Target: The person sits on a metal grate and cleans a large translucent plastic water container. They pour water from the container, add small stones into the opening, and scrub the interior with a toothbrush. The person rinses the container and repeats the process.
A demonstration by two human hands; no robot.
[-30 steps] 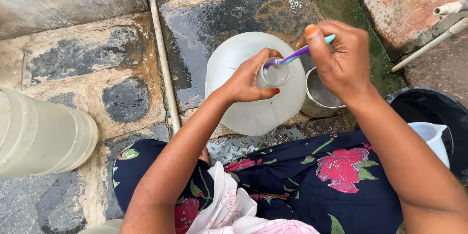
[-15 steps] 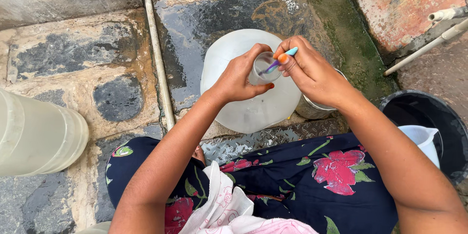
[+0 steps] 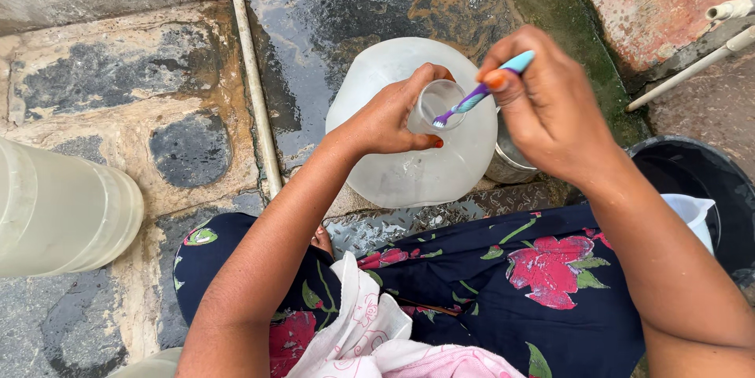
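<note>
A large translucent water jug (image 3: 393,165) stands upright on the wet stone floor in front of me. My left hand (image 3: 393,118) is wrapped around its open neck (image 3: 437,103). My right hand (image 3: 546,103) holds a toothbrush (image 3: 484,91) with a turquoise and purple handle. The brush head is pushed into the jug's mouth, against the inner rim. Both forearms reach in from below the frame, over my dark floral skirt.
A metal cup (image 3: 510,159) sits just right of the jug, partly behind my right hand. A second big pale jug (image 3: 63,209) lies at the left edge. A grey pipe (image 3: 250,71) runs along the floor. A black bucket (image 3: 692,177) with a white jug (image 3: 692,213) stands at the right.
My right hand has turned, shifting the toothbrush from across the jug's neck to angling its head down into the opening. My left hand has kept its hold on the neck.
</note>
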